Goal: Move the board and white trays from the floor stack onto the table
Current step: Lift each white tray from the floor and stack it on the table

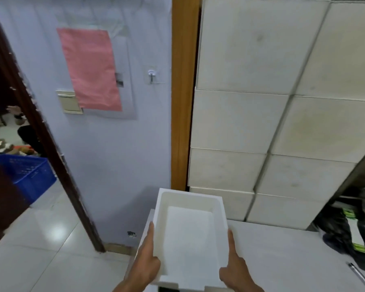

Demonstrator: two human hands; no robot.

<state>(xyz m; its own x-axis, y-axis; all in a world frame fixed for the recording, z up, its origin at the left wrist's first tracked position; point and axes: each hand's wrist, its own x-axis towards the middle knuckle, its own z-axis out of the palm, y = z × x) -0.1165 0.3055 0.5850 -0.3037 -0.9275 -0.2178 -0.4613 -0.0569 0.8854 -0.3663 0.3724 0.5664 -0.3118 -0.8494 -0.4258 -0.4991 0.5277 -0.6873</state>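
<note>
Lower centre of the frame: you hold a white foam tray [190, 232] between both hands, its open side facing up. Your left hand [144, 262] presses flat against the tray's left outer wall, fingers extended along it; your right hand [235, 264] does the same on the right wall, index finger pointing forward along the rim. Neither hand curls around anything: the hold is a squeeze from both sides.

The tray is a thick-walled rectangular box with rounded inner corners and a matte, slightly grainy surface, which suggests expanded foam. Expect it to be very light and stiff, yet easily dented or snapped at the rim, so keep the pressure spread across the palms and take hold at mid-length of the long walls, as here. A second white edge [148, 226] shows just beside and below the left wall; whether it is another tray or the board cannot be told.

The tray hangs over the near left corner of the pale grey tabltop [282, 249], lower right. Tiled wall [261, 123] rises behind it; glossy floor tiles [40, 239] lie lower left.
</note>
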